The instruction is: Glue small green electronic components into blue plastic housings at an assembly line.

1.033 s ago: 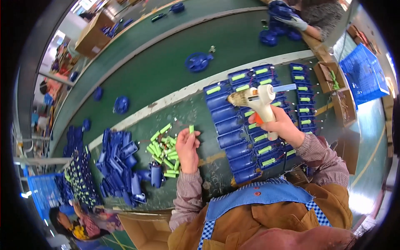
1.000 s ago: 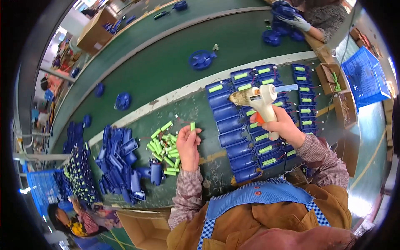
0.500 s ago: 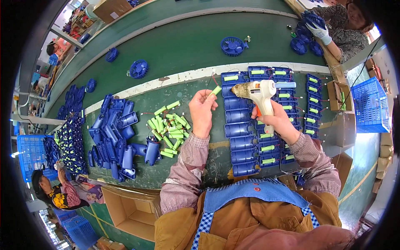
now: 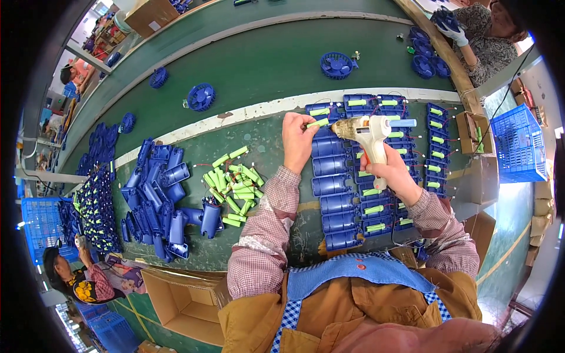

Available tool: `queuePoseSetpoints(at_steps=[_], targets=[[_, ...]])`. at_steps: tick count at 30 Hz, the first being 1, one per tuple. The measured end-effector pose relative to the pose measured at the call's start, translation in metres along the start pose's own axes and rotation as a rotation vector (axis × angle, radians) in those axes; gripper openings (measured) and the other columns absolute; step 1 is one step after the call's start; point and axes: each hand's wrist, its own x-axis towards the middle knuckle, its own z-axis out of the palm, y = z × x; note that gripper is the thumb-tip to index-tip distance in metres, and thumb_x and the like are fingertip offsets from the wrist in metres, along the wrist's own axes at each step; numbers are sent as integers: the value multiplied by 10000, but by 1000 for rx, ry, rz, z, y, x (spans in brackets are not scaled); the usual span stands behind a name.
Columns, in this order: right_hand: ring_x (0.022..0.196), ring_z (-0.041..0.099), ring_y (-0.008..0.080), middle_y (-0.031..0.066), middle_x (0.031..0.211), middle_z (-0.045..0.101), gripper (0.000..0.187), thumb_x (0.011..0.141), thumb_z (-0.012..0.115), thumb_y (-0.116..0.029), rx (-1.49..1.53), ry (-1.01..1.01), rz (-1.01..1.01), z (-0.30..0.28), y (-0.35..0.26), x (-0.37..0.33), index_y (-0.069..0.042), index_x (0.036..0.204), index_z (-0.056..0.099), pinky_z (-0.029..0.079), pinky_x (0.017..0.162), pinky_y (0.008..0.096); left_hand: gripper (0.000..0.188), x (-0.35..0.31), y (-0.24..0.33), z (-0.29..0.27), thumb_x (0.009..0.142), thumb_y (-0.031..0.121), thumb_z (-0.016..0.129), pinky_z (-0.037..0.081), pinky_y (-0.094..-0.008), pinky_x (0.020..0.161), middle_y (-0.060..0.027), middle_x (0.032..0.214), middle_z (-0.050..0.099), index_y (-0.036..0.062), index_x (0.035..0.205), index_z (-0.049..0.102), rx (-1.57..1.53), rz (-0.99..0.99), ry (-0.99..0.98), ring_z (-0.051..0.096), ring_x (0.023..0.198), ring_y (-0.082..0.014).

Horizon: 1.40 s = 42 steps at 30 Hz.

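I saw the L hand (image 4: 299,141) pinching a green batt. (image 4: 318,123) over the casing grid (image 4: 333,186), far-L corner, long axis approx. crosswise, free end twd. glue gun (image 4: 369,134); R hand (image 4: 393,172) clamped gun above grid, nozzle (image 4: 343,127) pointed L.

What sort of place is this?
Likely a factory assembly line for small fans: rows of matching blue shells, many fitted with green cylinders; a glue gun in use at the bench; and blue fan parts spaced along a green belt-like surface.
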Motion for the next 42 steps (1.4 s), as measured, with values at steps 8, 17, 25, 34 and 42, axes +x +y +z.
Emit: queuePoseSetpoints(at_steps=[8,17,25,34,42], targets=[[827,587,128,43,887,614,289,740,601,-42,5,10,-41,1,-3,-14,-3,1018,533,476,759,273,191,-1,3,7,638,35,762,411,-360,810,-78,875,501,41,800,662,329,163,-39,492,881,-265],[783,582,112,33,870,611,279,740,624,-63,-15,40,-34,3,-1,-3,-11,1001,536,482,705,264,175,0,1,9,636,35,767,419,-358,793,-81,873,507,46,785,676,303,148,-40,501,881,-265],[761,573,98,27,847,614,306,726,645,-69,-40,68,6,2,-4,-14,-3,1007,542,474,681,253,163,2,-1,9,645,6,752,420,-369,808,-92,895,493,43,746,629,285,156,-56,491,903,-274],[934,600,180,113,975,631,511,706,577,-174,-72,11,-95,1,-9,-18,28,1171,510,468,841,297,310,-13,41,-14,697,-51,663,479,-331,701,-114,924,533,24,984,572,256,215,25,555,787,-234],[998,583,186,112,1052,618,485,719,515,-40,55,-2,-89,1,-11,-21,38,1197,493,456,881,312,280,-68,91,-116,754,-46,613,486,-346,738,-127,964,593,32,1021,588,385,27,141,586,808,-269]])
